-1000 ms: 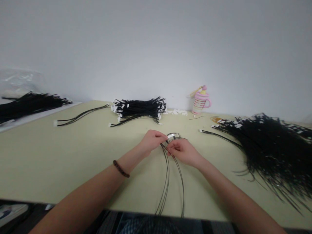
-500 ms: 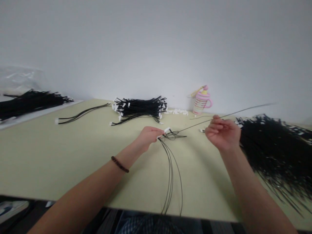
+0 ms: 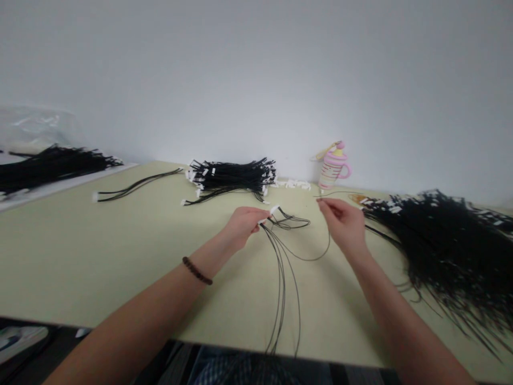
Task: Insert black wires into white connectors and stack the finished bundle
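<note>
My left hand is closed in a pinch on a wire harness, with white connectors showing at its fingertips. Thin black wires fan out from there; several hang over the table's front edge and others curl to the right. One black wire sags in a loop toward my right hand. The thumb and forefinger of that hand are pressed together on the wire, near its end, right of the connectors. Whatever sits right at those fingertips is too small to make out.
A large heap of black wires lies at right. Bundled harnesses sit at the back, beside small white connectors and a pink cup-shaped item. One harness lies at left, near another black pile and a plastic bag.
My right hand has moved left, closer to my left hand, and turned. The wire that stretched out past it to the right now hangs in a slack loop. My left hand has barely moved.
</note>
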A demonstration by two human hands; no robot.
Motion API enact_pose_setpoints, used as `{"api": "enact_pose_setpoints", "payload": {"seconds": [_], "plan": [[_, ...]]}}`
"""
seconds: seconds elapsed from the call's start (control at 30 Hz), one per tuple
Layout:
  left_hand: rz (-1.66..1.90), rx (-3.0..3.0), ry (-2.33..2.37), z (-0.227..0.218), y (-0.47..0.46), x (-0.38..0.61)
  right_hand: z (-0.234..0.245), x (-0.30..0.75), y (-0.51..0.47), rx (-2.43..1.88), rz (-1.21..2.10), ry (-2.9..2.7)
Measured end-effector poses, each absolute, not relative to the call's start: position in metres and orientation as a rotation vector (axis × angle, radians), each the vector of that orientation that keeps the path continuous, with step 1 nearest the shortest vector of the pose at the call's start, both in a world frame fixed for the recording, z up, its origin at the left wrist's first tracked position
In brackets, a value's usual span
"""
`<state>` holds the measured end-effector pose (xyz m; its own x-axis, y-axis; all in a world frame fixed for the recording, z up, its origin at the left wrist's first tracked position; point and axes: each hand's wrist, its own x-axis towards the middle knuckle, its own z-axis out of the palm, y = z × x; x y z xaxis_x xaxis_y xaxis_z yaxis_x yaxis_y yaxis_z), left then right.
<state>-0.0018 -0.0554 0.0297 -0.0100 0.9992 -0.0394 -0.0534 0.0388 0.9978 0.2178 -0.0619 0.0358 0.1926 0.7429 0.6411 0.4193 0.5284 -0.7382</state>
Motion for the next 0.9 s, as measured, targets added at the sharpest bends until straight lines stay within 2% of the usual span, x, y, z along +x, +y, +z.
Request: {"api": "enact_pose_setpoints", "payload": {"seconds": [0.1,0.23,0.9], "plan": [[1.231,1.112,1.18,0.033,-0.058,-0.001,0.027,0.193,-0.078,-1.151,0.075,-1.781],[1.236,1.107,1.153,0.034,-0.062,0.002,0.019,0.175,-0.088,-1.144,0.079,-1.933],[1.201,1.177,1.144,0.028,-0.065,0.007,0.011,0.169,-0.088,-1.089,0.068,-1.852]]}}
